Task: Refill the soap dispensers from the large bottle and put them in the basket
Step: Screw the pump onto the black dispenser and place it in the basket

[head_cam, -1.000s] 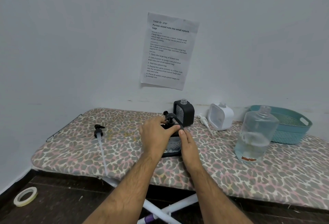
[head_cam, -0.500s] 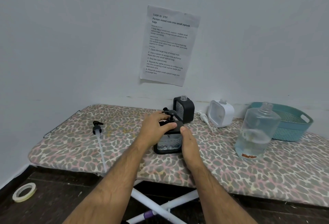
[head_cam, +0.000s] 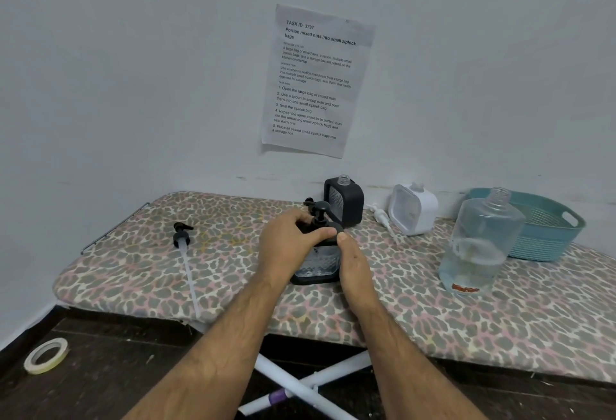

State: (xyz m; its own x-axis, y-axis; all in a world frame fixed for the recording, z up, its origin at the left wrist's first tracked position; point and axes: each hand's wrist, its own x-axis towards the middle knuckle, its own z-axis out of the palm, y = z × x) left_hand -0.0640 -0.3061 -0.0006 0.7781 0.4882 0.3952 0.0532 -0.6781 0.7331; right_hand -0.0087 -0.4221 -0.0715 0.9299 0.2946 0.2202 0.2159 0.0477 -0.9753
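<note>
Black-framed soap dispenser (head_cam: pixel 318 261) is sitting upright near the front edge of the leopard-print ironing board (head_cam: pixel 433 313), and both hands are on it. Left hand (head_cam: pixel 286 249) is curling over the top, thumb and fingers wrapping around the collar of the black pump head (head_cam: pixel 320 211), so it's gripping there. Right hand (head_cam: pixel 355 261) is lying against the dispenser's right side with fingers pretty much straight and held together, fingertips touching up by the top corner; can't tell what its thumb is doing since it's hidden.

Behind it, a second black dispenser (head_cam: pixel 344 199) is standing with its neck open, and a white dispenser (head_cam: pixel 413 209) is sitting just to the right, also uncapped, with a white pump (head_cam: pixel 383 219) lying between the two. Large clear bottle (head_cam: pixel 480 246) is standing well to the right, cap off, partly full of clear liquid. Teal basket (head_cam: pixel 546 239) is sitting right behind that bottle.

Off to the left, a spare black pump with a long tube (head_cam: pixel 185 253) is lying flat on the board. Printed sheet (head_cam: pixel 316 81) is hanging on the wall, and a tape roll (head_cam: pixel 46 355) is lying on the floor.
</note>
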